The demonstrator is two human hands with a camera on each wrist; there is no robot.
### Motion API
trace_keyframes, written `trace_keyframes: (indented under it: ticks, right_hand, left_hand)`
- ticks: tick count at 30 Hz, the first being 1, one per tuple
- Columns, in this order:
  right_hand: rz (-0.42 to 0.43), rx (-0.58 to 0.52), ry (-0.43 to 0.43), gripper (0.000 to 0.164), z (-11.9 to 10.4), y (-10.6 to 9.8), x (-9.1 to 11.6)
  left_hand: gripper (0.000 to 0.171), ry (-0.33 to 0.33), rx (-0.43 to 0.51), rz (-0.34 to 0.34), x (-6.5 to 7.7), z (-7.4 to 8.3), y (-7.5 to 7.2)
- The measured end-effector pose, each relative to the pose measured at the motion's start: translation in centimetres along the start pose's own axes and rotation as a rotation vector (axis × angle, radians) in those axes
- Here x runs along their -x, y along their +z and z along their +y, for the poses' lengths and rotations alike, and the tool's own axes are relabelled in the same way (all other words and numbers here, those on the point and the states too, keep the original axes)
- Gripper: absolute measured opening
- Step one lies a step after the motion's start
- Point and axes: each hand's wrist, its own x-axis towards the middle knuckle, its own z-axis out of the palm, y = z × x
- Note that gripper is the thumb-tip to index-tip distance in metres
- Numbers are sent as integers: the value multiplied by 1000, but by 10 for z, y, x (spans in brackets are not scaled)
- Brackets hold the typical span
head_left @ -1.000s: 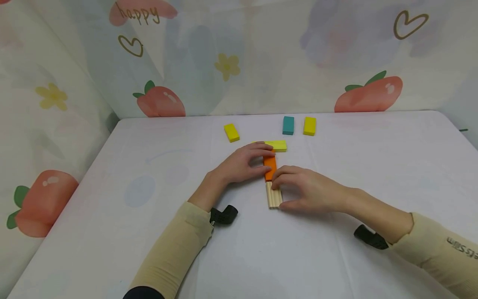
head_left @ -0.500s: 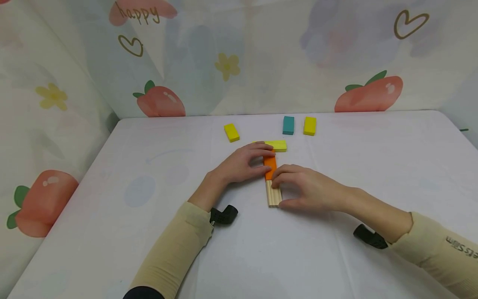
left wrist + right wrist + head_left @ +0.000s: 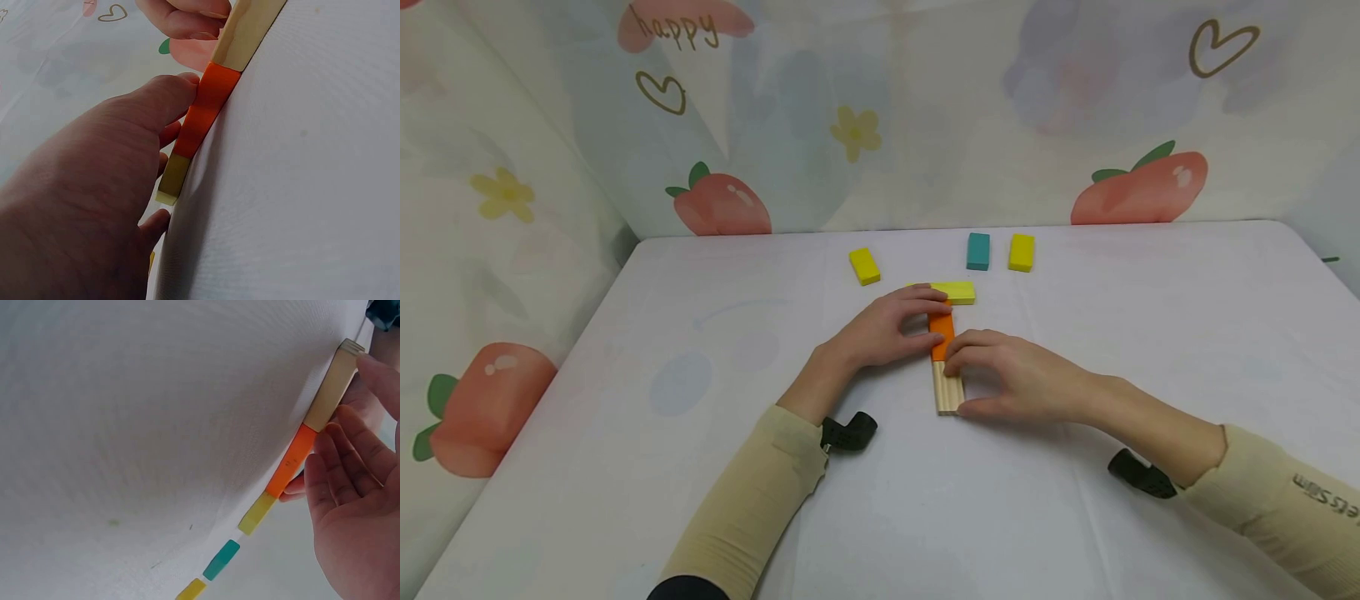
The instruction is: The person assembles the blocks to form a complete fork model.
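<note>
An orange block (image 3: 942, 333), a plain wooden block (image 3: 948, 392) and a crosswise yellow block (image 3: 957, 292) lie end against side on the table, forming a T shape. My left hand (image 3: 891, 325) holds the orange block, its thumb on top and the index finger near the far end; other fingertips reach over the yellow block, covering its left part. With my right hand (image 3: 1011, 379) I pinch the wooden block lengthwise, thumb at its near end and fingers at the joint with the orange one. The left wrist view shows the orange block (image 3: 206, 112) flush against the wooden block (image 3: 247, 34).
Farther back on the white-clothed table (image 3: 850, 517) lie a separate yellow block (image 3: 865, 266), a teal block (image 3: 978, 251) and another yellow block (image 3: 1022, 252). Behind them rises a fruit-printed cloth backdrop (image 3: 925, 167).
The wooden block has slid slightly away from me under my right hand, up against the orange block. My left hand has stayed in place.
</note>
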Motion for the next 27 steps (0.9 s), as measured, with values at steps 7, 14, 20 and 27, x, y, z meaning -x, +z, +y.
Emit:
trace_keyframes:
  ticks: [7,14,20,27]
  right_hand:
    - [-14,-4,9,32,1,0,-1]
    - [7,-24,25,31,1,-6,0]
    - [92,-45,51,29,5,-21,-2]
    - [229,-55,118,27,18,-44,-4]
  left_hand:
    - [40,-1,-4,0,1,1,0]
    - [36,53,2,41,1,1,0]
    - [30,116,32,85,2,1,0]
    - [36,134,65,52,5,2,0]
